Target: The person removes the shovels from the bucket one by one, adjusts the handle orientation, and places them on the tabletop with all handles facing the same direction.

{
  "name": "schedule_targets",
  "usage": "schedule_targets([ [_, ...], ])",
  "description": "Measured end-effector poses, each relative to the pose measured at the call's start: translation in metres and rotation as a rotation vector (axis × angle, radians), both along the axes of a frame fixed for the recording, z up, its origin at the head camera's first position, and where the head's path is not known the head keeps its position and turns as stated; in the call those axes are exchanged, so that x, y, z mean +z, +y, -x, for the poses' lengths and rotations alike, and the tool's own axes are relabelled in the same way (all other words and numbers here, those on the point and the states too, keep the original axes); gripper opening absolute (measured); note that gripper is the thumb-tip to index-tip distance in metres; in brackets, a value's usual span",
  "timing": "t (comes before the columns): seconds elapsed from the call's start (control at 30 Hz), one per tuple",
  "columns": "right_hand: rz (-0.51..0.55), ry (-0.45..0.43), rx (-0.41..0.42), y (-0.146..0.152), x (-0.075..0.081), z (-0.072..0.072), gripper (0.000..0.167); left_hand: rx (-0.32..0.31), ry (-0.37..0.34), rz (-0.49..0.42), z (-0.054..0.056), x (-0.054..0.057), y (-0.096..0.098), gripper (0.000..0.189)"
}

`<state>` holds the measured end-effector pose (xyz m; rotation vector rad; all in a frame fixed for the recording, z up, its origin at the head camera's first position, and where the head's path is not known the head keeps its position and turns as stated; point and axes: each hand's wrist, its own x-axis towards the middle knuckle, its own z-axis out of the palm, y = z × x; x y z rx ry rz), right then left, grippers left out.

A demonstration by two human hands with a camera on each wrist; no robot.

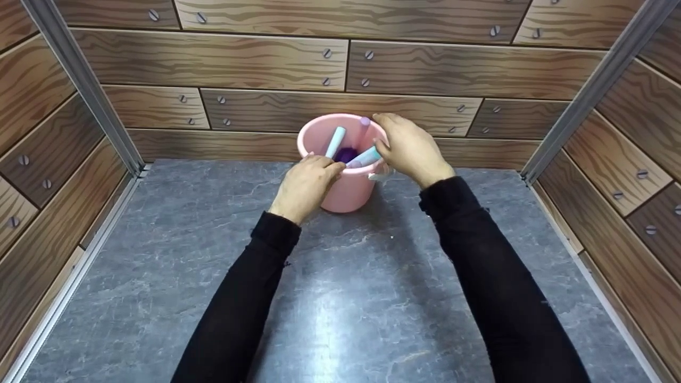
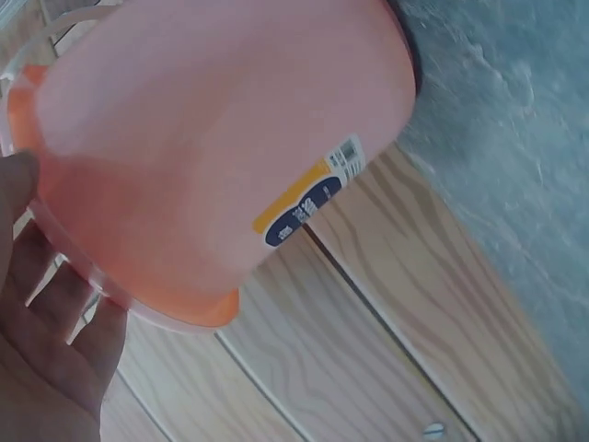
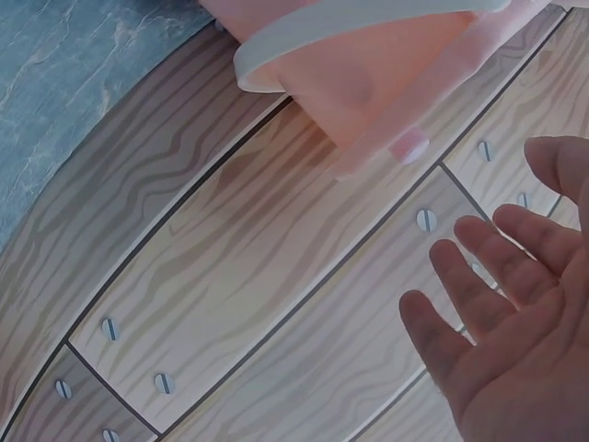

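A pink bucket [image 1: 348, 191] stands upright on the grey floor against the back wall. My left hand [image 1: 308, 183] holds its near-left rim, the thumb [image 2: 18, 180] on the outer side and the fingers at the lip. Over the right rim is my right hand [image 1: 412, 146]; in the right wrist view its fingers [image 3: 469, 285] are spread and hold nothing. Inside the bucket lean a light blue handle [image 1: 335, 141], a second light blue handle [image 1: 367, 157] and a lilac-tipped stick [image 1: 365, 122]. Something dark purple [image 1: 347, 155] lies deeper, its lower part hidden.
The bucket's white carrying handle [image 3: 368, 32] hangs along its outside. A label [image 2: 308, 193] is stuck on the bucket's wall. Wood-patterned panels [image 1: 266, 64] enclose the back and both sides, with metal corner posts [image 1: 88, 80]. Grey marbled floor [image 1: 340, 298] stretches toward me.
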<state>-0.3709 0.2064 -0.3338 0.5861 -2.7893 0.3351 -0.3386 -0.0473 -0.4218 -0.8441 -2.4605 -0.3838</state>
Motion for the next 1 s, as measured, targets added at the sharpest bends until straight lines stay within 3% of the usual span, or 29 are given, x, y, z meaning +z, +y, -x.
schedule_targets([
  [0.23,0.009,-0.056,0.012,-0.009,0.003,0.018,0.060,0.017,-0.063,0.020,0.005,0.008,0.000,0.017],
  [0.57,-0.003,-0.087,0.089,-0.013,-0.009,0.041,0.057,0.073,-0.097,0.026,0.008,0.013,-0.002,0.020],
  [0.8,-0.056,-0.135,0.080,-0.011,-0.015,0.050,0.061,0.065,-0.101,0.035,0.009,0.015,0.002,0.018],
  [1.0,-0.052,-0.106,0.099,-0.013,-0.013,0.051,0.052,0.069,-0.117,0.042,0.010,0.017,0.004,0.018],
])
